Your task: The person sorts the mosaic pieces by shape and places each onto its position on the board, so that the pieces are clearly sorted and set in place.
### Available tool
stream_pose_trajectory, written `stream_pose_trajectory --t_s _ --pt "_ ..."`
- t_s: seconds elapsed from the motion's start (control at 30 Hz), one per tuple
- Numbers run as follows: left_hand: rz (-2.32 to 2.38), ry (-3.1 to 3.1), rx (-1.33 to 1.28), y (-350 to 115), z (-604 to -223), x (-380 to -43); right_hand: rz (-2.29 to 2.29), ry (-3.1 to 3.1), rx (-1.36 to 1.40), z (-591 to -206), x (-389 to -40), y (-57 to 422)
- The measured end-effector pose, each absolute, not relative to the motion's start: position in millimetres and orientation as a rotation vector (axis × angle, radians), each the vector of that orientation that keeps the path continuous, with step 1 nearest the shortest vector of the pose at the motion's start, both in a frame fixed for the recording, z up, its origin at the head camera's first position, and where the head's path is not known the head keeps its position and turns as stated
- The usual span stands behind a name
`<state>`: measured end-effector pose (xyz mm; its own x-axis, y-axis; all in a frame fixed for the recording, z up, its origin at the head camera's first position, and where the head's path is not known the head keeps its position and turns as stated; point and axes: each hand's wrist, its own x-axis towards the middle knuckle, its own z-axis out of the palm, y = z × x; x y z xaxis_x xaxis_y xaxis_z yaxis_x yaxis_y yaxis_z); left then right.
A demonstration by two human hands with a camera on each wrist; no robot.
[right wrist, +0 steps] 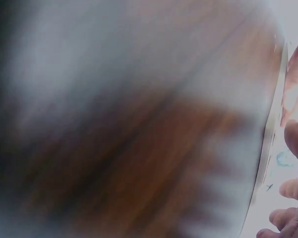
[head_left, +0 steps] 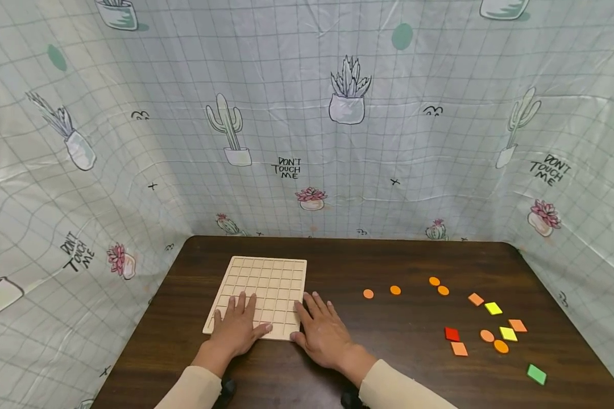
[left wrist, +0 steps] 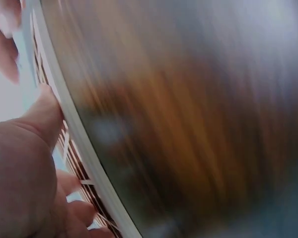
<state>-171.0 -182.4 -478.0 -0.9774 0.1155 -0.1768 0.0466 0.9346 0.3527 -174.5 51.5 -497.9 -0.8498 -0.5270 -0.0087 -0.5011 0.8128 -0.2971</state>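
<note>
A pale wooden grid board (head_left: 268, 272) lies flat on the left half of the dark table. My left hand (head_left: 235, 329) rests on the board's near-left part, fingers straight and thumb spread. At the board's right edge lies my right hand (head_left: 327, 338), its fingers extended along that edge and its thumb near the front corner. In the left wrist view the left thumb (left wrist: 42, 116) touches the board's rim (left wrist: 84, 144). The right wrist view shows the right fingers (right wrist: 283, 218) beside the board's thin edge (right wrist: 268, 144). Neither hand grips anything.
Orange discs (head_left: 395, 290), orange squares (head_left: 476, 299), yellow squares (head_left: 493, 308), a red square (head_left: 452, 334) and a green square (head_left: 536, 374) lie scattered on the right of the wooden table (head_left: 378, 261). A patterned curtain (head_left: 307, 125) hangs around the table's back and sides.
</note>
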Motion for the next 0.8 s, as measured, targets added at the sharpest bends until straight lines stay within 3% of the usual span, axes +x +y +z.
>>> stream_pose_trajectory --t_s 0.43,0.8 --pt "0.446 2.968 0.327 -124 -482 -136 -0.441 2.850 -0.881 -500 -176 90" --pt "0.617 2.900 0.491 -142 -470 -136 -0.370 2.773 -0.944 -494 -164 119"
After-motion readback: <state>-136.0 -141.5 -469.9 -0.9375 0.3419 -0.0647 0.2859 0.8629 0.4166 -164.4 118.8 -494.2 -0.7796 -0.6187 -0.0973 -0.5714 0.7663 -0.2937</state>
